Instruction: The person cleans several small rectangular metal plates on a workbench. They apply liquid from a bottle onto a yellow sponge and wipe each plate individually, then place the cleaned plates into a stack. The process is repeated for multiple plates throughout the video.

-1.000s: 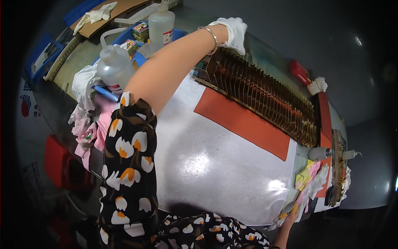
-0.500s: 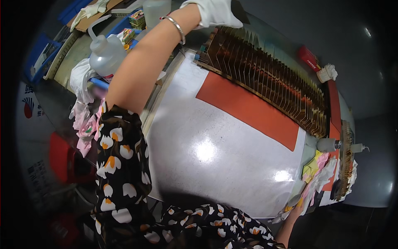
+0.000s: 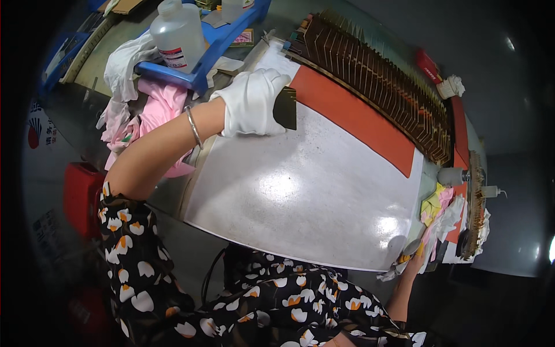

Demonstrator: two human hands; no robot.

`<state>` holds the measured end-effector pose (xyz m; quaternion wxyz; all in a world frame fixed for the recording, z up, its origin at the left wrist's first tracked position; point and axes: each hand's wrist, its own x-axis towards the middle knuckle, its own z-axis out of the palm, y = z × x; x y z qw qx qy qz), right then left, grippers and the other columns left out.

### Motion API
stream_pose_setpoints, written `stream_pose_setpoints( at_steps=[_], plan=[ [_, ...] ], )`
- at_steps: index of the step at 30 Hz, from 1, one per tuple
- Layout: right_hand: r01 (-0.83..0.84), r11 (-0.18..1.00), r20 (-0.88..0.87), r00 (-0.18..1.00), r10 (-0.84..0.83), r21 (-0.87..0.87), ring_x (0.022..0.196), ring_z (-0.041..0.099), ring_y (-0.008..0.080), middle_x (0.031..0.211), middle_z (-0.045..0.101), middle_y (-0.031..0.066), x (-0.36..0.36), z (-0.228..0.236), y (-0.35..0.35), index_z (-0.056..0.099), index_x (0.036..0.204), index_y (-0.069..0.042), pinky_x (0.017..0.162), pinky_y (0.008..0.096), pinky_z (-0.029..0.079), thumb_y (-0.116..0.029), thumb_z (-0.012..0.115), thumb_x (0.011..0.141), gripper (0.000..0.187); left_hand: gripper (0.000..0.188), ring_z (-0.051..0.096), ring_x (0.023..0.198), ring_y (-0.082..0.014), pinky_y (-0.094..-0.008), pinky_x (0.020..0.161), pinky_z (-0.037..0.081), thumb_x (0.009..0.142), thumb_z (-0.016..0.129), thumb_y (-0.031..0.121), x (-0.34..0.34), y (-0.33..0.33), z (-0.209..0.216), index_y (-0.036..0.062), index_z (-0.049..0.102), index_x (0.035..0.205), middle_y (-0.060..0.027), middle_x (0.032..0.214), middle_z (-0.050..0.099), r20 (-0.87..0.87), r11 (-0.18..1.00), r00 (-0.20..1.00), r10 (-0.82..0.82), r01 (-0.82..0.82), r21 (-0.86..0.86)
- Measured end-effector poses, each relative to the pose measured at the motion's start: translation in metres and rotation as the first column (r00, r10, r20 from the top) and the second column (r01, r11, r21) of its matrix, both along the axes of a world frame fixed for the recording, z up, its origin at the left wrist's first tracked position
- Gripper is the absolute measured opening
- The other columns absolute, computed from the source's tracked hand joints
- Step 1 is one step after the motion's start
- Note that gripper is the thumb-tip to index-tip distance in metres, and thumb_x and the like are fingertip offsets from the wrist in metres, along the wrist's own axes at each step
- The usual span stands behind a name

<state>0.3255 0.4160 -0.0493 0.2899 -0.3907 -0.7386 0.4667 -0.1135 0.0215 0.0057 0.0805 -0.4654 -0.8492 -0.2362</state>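
My left hand (image 3: pixel 252 104), in a white glove, is closed on a dark thin plate (image 3: pixel 287 109) above the left part of the white work surface (image 3: pixel 300 202). Beyond it, a long rack of similar thin brown plates (image 3: pixel 376 87) runs from upper left to lower right, the plates standing on edge. An orange-red mat strip (image 3: pixel 358 127) lies along its near side. My right hand (image 3: pixel 411 265) is at the table's near right corner, against crumpled white and pink cloths (image 3: pixel 442 225). Its fingers are mostly hidden, so its grip is unclear.
At the upper left, a clear plastic bottle (image 3: pixel 176 40) stands in a blue tray (image 3: pixel 199 75). Pink cloth (image 3: pixel 162 107) hangs by the table's left edge, above a red stool (image 3: pixel 82 196). A grey bottle (image 3: pixel 452 176) stands at the right, beside another plate rack (image 3: pixel 475 202).
My left hand has come back from the rack's far left end, toward me, and now shows a dark plate in its grip. My right hand stays by the cloths.
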Motion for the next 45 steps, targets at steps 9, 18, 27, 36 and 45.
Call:
stream_pose_setpoints(
  at_steps=[9, 18, 27, 36, 45],
  plan=[
    [0.074, 0.982, -0.037, 0.996, -0.082, -0.171, 0.064, 0.049, 0.0049, 0.074, 0.054, -0.0043, -0.016, 0.012, -0.012, 0.058, 0.096, -0.004, 0.055, 0.0203, 0.039, -0.026, 0.051, 0.093, 0.023, 0.077, 0.054, 0.093, -0.0362, -0.0399, 0.082, 0.044, 0.051, 0.078, 0.027, 0.018, -0.002, 0.012, -0.0049, 0.047, 0.115, -0.021, 0.102, 0.055, 0.081, 0.997, 0.994, -0.074, 0.075, -0.015],
    [0.074, 0.976, -0.117, 0.988, -0.099, -0.206, 0.05, 0.048, 0.0062, 0.066, 0.051, -0.0039, -0.014, -0.002, -0.008, 0.057, 0.091, -0.005, 0.043, 0.0215, 0.039, -0.027, 0.051, 0.093, 0.023, 0.082, 0.053, 0.099, -0.0373, -0.0415, 0.087, 0.043, 0.052, 0.078, 0.03, 0.021, 0.038, 0.004, -0.0064, 0.045, 0.117, -0.0225, 0.105, 0.054, 0.048, 0.995, 0.995, -0.089, 0.087, 0.038],
    [0.04, 0.968, -0.183, 0.979, -0.087, -0.247, 0.042, 0.046, 0.0065, 0.06, 0.048, -0.0037, -0.012, -0.001, -0.013, 0.056, 0.088, -0.005, 0.037, 0.0218, 0.039, -0.028, 0.051, 0.093, 0.024, 0.077, 0.055, 0.09, -0.0336, -0.0413, 0.079, 0.044, 0.054, 0.075, 0.029, 0.052, 0.157, 0.045, -0.0059, 0.046, 0.116, -0.0192, 0.101, 0.055, -0.065, 0.938, 0.946, -0.319, 0.324, 0.122],
    [-0.051, 0.982, -0.179, 0.984, 0.019, -0.18, 0.063, 0.044, 0.0019, 0.073, 0.052, -0.0056, -0.002, -0.002, -0.012, 0.058, 0.09, -0.002, 0.056, 0.0179, 0.035, -0.02, 0.052, 0.093, 0.019, 0.076, 0.055, 0.089, -0.0303, -0.0388, 0.081, 0.043, 0.058, 0.072, 0.04, 0.061, 0.263, 0.087, -0.0034, 0.05, 0.116, -0.0156, 0.095, 0.057, -0.14, 0.974, 0.964, -0.225, 0.224, -0.023],
    [-0.122, 0.956, -0.255, 0.965, 0.052, -0.267, 0.067, 0.042, 0.0024, 0.076, 0.052, -0.0055, 0.005, -0.009, -0.008, 0.057, 0.089, -0.001, 0.06, 0.0182, 0.034, -0.015, 0.055, 0.091, 0.015, 0.058, 0.05, 0.108, -0.0265, -0.0403, 0.091, 0.039, 0.068, 0.063, 0.052, 0.05, 0.366, 0.115, 0.0063, 0.064, 0.105, -0.0103, 0.113, 0.056, -0.238, 0.785, 0.95, -0.204, 0.013, -0.619]
  ],
)
